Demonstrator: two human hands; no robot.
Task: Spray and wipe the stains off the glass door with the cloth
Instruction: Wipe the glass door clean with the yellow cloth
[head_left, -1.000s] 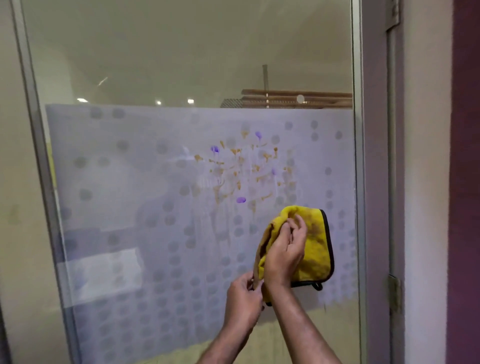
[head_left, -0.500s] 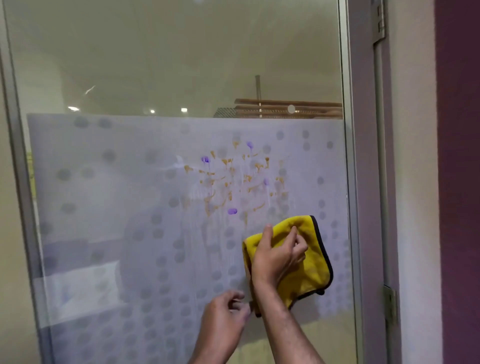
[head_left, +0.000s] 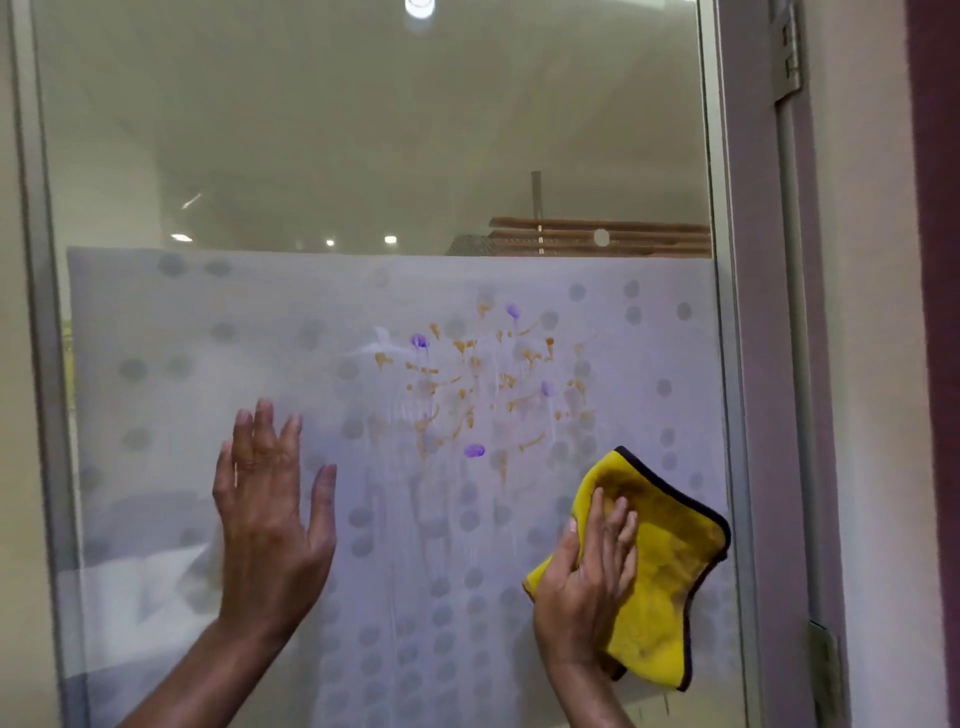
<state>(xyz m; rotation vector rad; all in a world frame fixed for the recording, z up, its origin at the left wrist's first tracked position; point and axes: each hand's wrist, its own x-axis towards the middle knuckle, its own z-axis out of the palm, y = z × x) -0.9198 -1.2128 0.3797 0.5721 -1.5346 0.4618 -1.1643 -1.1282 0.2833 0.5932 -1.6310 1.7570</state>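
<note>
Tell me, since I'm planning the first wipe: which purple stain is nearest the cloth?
The lowest purple stain, just up-left of the yellow cloth; the other purple ones sit higher.

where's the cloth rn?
In the head view, the yellow cloth is pressed against the glass door by the right hand, low on the right near the door frame, below and right of the stains.

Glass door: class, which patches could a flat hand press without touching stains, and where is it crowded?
Free: frosted glass left of the left hand, toward the frame, and the clear pane above. Crowded: the stains at centre, and lower right, where the right hand presses the cloth.
</note>
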